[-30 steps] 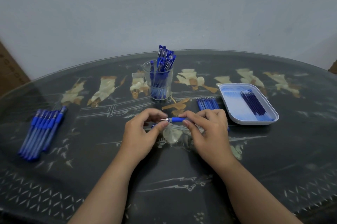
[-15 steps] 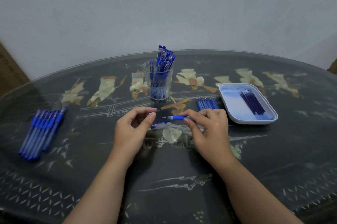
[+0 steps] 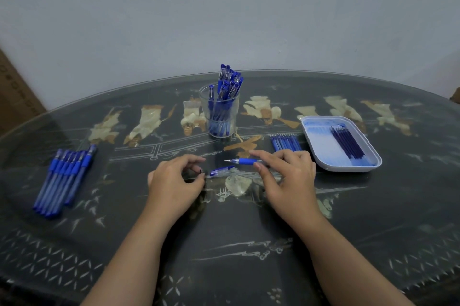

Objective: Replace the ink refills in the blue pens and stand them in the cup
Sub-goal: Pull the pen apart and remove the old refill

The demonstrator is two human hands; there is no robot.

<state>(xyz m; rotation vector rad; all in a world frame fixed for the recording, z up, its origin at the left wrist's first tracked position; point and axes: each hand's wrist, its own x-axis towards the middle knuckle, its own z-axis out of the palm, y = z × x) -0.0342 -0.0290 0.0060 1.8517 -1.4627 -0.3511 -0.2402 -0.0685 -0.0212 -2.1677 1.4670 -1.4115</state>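
While the right hand [image 3: 286, 176] pinches a blue pen [image 3: 245, 161] by its rubber sleeve, bare tip pointing left just above the worktop [image 3: 249, 231], the pen's rear is hidden under the fingers. The left hand [image 3: 174, 181] curls beside a loose cap [image 3: 221, 170] lying on the glass. A tiny dark speck shows at its fingertips, and I cannot tell whether that grip holds anything. Beyond stands the cup [image 3: 220, 116], packed with capped pens [image 3: 230, 81]. Partly covered by the right hand lie spare refills [image 3: 286, 144], beside a white tray [image 3: 321, 148] holding darker refills [image 3: 347, 142]. Far left lies a row of pens [image 3: 64, 178]; a cardboard box [image 3: 15, 96] is cut off.
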